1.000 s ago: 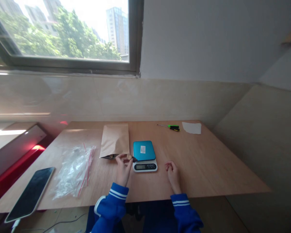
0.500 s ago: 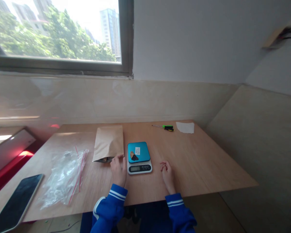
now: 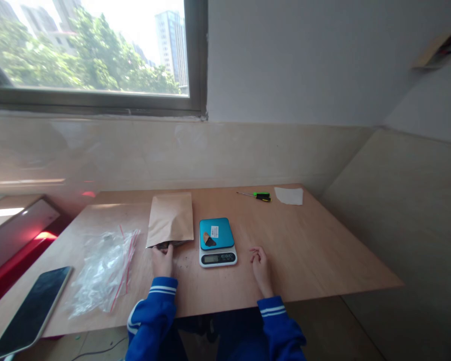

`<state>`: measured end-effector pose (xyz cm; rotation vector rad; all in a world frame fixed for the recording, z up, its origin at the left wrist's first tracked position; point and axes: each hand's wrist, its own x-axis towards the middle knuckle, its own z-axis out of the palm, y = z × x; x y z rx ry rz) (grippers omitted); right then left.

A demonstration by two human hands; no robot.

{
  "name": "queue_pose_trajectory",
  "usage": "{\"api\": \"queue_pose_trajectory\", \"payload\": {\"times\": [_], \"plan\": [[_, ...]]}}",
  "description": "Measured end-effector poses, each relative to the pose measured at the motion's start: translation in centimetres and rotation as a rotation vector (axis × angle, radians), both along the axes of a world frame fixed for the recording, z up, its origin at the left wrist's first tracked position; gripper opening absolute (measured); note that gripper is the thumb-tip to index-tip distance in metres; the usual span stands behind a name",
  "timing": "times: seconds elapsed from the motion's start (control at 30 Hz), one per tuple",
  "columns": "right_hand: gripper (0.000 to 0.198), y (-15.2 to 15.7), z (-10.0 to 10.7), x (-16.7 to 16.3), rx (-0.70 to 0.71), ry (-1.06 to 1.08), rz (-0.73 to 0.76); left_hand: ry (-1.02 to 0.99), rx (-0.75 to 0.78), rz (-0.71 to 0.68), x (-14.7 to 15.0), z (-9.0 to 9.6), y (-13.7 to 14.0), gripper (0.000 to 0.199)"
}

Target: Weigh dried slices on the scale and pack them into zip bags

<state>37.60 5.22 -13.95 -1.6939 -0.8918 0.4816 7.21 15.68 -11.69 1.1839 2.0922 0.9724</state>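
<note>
At the mouth of a brown paper bag (image 3: 171,215) is my left hand (image 3: 163,259). Thumb and fingers are spread apart, with the fingertips tucked inside the opening, where dark contents show that I cannot make out. My right hand (image 3: 261,265) rests on the table with its fingers loosely curled in and nothing visible in them. Between the hands stands a kitchen scale (image 3: 218,258) with a blue top. On its plate lie a small tan and dark piece (image 3: 209,239) and a white printed label (image 3: 214,231). The digits on the display cannot be read.
Left of the bag lie clear zip bags (image 3: 99,271) with red strips, and a large dark phone or tablet (image 3: 32,306). Screwdrivers (image 3: 261,195) and a white paper scrap (image 3: 289,196) lie near the back edge of the wooden table (image 3: 323,250).
My left hand has moved left, from beside the scale to the bag's mouth, and its fingertips have gone inside. Dark crumbs now show on the table. My right hand stays put.
</note>
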Motion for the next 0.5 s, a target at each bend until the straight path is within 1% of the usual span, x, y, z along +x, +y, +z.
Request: {"api": "queue_pose_trajectory", "payload": {"times": [0.13, 0.3, 0.4, 0.5], "plan": [[0.022, 0.1, -0.1, 0.1, -0.005, -0.006, 0.008, 0.063, -0.106, 0.03, 0.6, 1.4, -0.2, 0.039], [0.021, 0.1, -0.2, 0.1, -0.005, -0.011, 0.018, 0.162, -0.184, 0.073, 0.8, 2.7, -0.8, 0.041], [0.021, 0.1, -0.2, 0.1, -0.002, -0.013, 0.019, 0.206, -0.166, 0.066, 0.5, 2.9, -0.9, 0.04], [0.019, 0.0, -0.1, 0.1, 0.001, -0.011, 0.023, 0.242, -0.079, 0.004, -0.2, 2.8, -0.7, 0.038]]}}
